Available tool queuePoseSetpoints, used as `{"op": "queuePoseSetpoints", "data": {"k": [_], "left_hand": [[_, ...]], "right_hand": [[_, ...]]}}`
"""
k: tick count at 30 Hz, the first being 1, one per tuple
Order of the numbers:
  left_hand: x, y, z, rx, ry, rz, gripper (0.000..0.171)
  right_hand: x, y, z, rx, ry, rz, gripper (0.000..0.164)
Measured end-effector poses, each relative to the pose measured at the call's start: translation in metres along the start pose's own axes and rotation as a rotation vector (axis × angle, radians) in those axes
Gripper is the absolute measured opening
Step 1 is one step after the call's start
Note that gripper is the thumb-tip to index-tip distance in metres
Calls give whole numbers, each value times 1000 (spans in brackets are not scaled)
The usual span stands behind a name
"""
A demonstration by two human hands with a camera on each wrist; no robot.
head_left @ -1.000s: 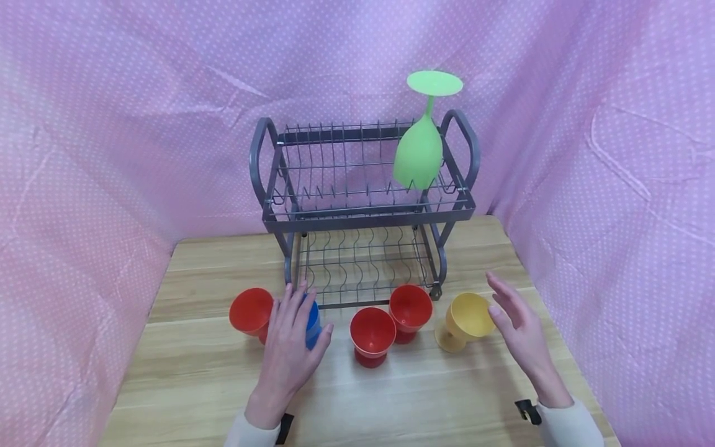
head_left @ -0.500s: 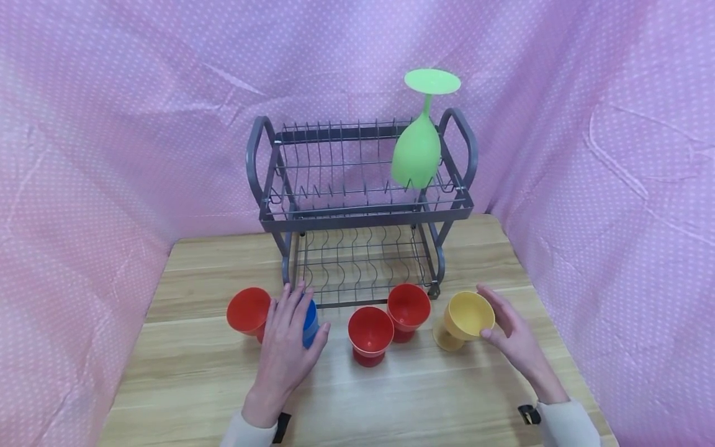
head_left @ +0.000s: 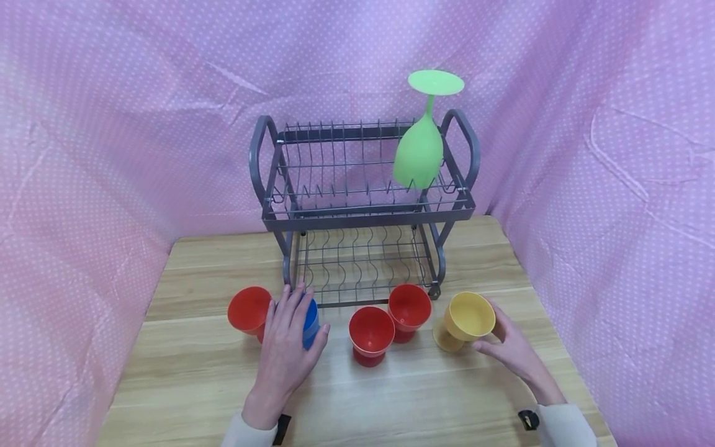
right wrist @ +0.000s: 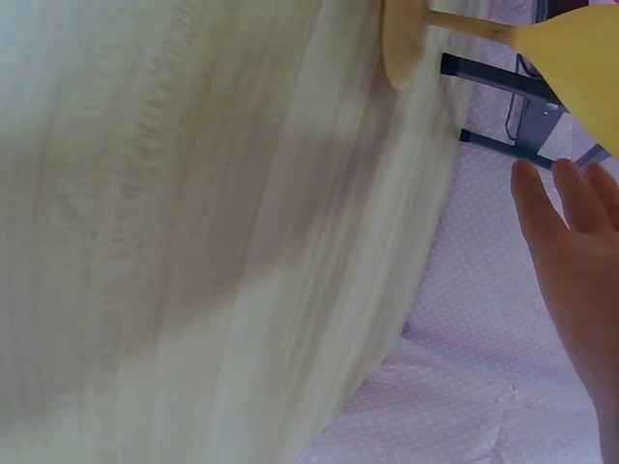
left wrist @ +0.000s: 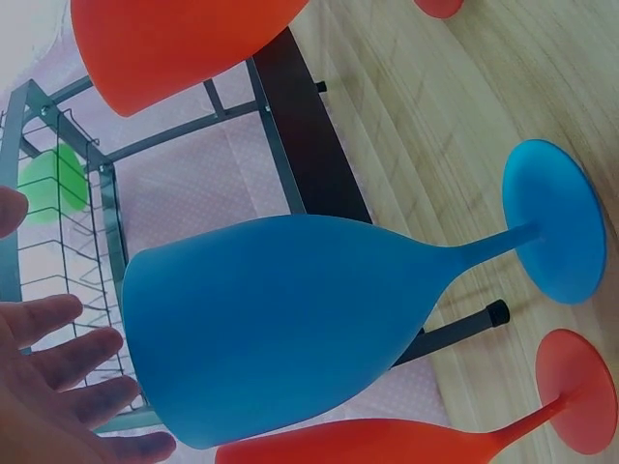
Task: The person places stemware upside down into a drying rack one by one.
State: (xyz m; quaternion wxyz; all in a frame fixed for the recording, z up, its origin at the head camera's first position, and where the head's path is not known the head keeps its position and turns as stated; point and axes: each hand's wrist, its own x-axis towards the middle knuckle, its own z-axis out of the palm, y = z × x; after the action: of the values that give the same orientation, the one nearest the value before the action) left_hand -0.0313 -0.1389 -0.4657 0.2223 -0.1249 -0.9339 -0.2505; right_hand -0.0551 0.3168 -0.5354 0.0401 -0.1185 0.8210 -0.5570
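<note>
Green goblet (head_left: 419, 155) sits upended in the rack (head_left: 368, 220); left hand (head_left: 287, 344) outstretched by the blue goblet (left wrist: 280, 324), right hand (head_left: 514, 351) loosely spread beside the yellow goblet (head_left: 470, 316).

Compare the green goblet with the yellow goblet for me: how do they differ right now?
The green goblet is upside down, foot on top; the yellow goblet is upright, mouth up. The green goblet sits on the upper tier of the rack, the yellow goblet on the table. The right hand is beside the yellow goblet; no hand is beside the green goblet. Both have a stem and round foot.
</note>
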Motion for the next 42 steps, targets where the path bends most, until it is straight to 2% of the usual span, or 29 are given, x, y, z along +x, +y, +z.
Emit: {"op": "queuePoseSetpoints", "data": {"k": [4, 8, 18, 28, 42], "left_hand": [[-1, 0, 0, 4, 1, -1, 73], [-1, 0, 0, 6, 7, 5, 73], [0, 2, -2, 5, 5, -3, 73], [3, 3, -4, -14, 21, 7, 72], [15, 9, -10, -34, 18, 26, 76]], "right_hand": [[-4, 1, 2, -47, -13, 81, 94], [-5, 1, 5, -49, -3, 82, 88], [-5, -4, 4, 5, 93, -4, 80], [1, -42, -5, 55, 158, -73, 77], [15, -81, -8, 260, 177, -255, 83]]}}
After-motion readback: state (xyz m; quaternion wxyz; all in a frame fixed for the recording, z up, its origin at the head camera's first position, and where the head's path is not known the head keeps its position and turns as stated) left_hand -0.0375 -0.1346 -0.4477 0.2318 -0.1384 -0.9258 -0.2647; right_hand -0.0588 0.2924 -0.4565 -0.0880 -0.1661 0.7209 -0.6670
